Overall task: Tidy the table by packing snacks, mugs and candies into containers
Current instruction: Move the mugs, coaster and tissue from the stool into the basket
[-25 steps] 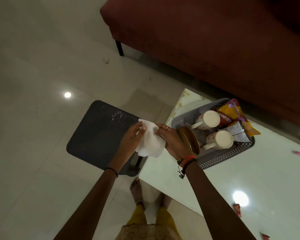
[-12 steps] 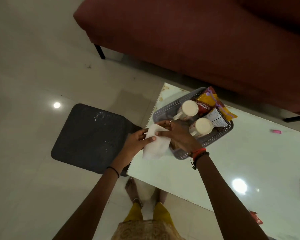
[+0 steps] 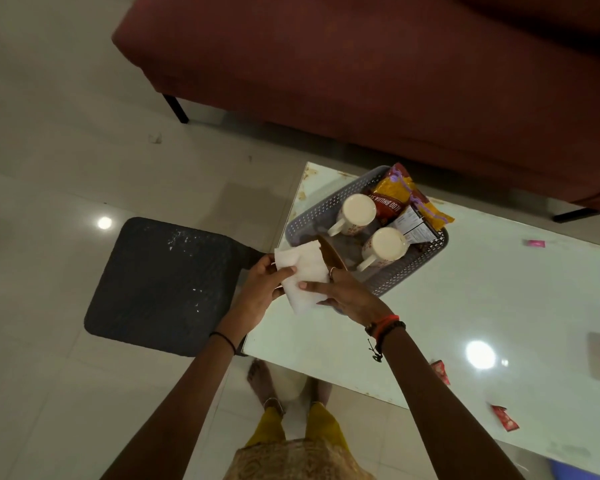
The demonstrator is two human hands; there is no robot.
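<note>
A: Hands?
B: Both on 1 white tissue [image 3: 303, 275], held at the table's left edge. Left hand [image 3: 261, 289] pinches its left side, thumb on top. Right hand [image 3: 347, 292] grips the right side, thumb across the tissue, ring on 1 finger, orange and dark bands at the wrist.

A: Anything else in the right hand?
B: A brown round disc [image 3: 331, 252] stands on edge behind the tissue, against the right hand's fingers. Lid or plate, cannot tell; cannot tell if the hand is gripping it.

A: Container?
B: Grey perforated basket [image 3: 400, 275] on the far left corner of the white glossy table [image 3: 465, 306], just right of the hands. 2 cream mugs in it, 1 far [image 3: 355, 213] and 1 near [image 3: 383, 245], both lying tilted with handles toward the near left. Snack packets are stacked at its far right side: a yellow packet [image 3: 404, 188], a red packet [image 3: 387, 206], a white-backed one [image 3: 413, 226].

A: Loose candies?
B: 2 red wrappers [image 3: 440, 370] [image 3: 504, 420] on the near right of the table, 1 pink piece [image 3: 536, 243] further right, well apart from the basket.

A: Surroundings?
B: Maroon sofa [image 3: 361, 81] on the far side, dark mat [image 3: 163, 285] on the tiled floor left of the table.
</note>
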